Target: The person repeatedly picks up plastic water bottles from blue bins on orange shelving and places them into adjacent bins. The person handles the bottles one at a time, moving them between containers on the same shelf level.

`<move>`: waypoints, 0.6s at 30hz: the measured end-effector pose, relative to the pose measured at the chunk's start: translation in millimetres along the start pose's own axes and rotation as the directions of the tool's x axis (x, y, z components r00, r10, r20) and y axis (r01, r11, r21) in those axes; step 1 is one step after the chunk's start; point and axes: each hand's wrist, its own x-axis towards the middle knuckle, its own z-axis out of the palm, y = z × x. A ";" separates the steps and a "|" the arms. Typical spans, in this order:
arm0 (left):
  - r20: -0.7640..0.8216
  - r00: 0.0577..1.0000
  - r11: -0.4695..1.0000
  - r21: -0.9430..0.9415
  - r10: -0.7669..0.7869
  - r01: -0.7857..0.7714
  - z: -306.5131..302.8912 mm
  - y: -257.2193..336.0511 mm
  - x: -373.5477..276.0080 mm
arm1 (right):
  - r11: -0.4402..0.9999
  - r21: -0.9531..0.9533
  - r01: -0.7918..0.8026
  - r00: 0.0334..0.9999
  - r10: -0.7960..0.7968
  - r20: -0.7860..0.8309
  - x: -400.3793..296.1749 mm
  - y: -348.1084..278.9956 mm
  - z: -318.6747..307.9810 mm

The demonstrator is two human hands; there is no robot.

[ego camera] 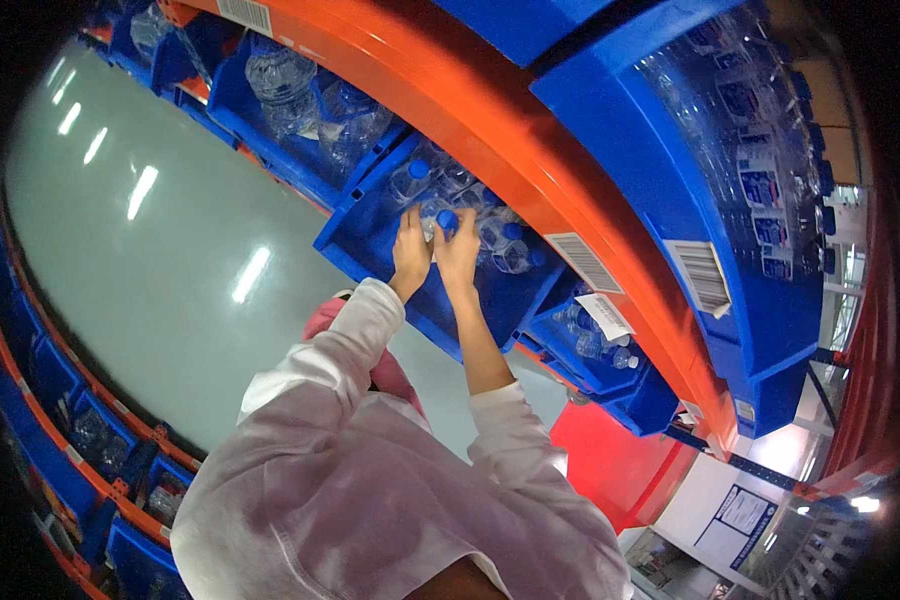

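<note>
A clear plastic bottle with a blue cap (446,220) is between my two hands, over a blue plastic bin (379,251) on the lower shelf. My left hand (413,249) has its fingers around the bottle's left side. From the other side, my right hand (458,251) grips it close to the cap. My fingers partly hide the bottle's body. More clear bottles with blue caps lie in the back of this bin, among them one (511,257) to the right of my right hand.
An orange shelf beam (450,90) with barcode labels crosses above the bin. Neighbouring blue bins hold large bottles (281,79) and small bottles (592,343). Wrapped bottles (757,187) stand in an upper bin. Another rack (82,465) runs behind me, across the grey floor (172,247).
</note>
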 end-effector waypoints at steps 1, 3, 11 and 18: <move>-0.002 0.999 0.999 -0.014 -0.044 0.044 2.5 -1.5 2.3 | 1.000 0.015 0.002 1.000 -0.002 0.006 2.3 0.0 2.2; -0.019 0.999 0.999 -0.007 -0.044 0.044 5.5 -3.9 5.7 | 0.999 0.045 0.005 1.000 -0.006 0.013 9.9 0.7 6.1; 0.027 0.994 0.992 0.080 -0.103 0.101 7.9 2.8 12.9 | 0.990 -0.050 0.134 0.990 -0.136 -0.036 30.5 13.7 8.6; 0.006 0.996 0.987 0.130 -0.091 0.090 5.4 0.2 9.8 | 0.984 -0.117 0.134 0.990 -0.128 0.051 36.9 1.1 -1.2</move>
